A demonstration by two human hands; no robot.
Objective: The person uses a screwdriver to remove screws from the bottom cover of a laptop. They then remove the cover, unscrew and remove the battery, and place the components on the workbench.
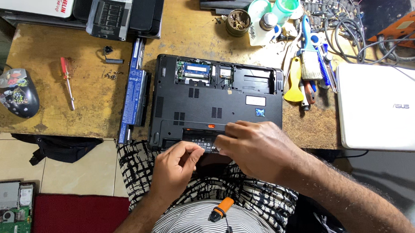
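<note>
Laptop [216,100], black, upside down, base cover partly removed; memory and card bays exposed along far edge. Positioned at centre of worn wooden bench [44,58], near edge overhanging toward lap.

Left hand [175,168]: at near edge of laptop, fingers curled together against battery bay; fingertips hidden, so exact grip cannot be told.

Right hand [254,147]: resting on same near edge, fingers pressed together and bent downward onto bay rim, touching left hand's fingertips. Covers part of bay and label area.

Surroundings:
- Battery pack [133,94], long, black with blue label, lying just beside left side of laptop.
- Red-handled screwdriver [68,80] and small cluster of loose screws [110,75], left of battery pack.
- Patterned mouse [16,93] at far left bench corner.
- White closed laptop [384,108] to right, well apart.
- Brush [310,58], yellow pry tool [293,83] and other hand tools between both laptops.
- Round tin [238,22] and white-green containers [273,11] beyond far edge.
- Tangled cables [351,33] at upper right.
</note>
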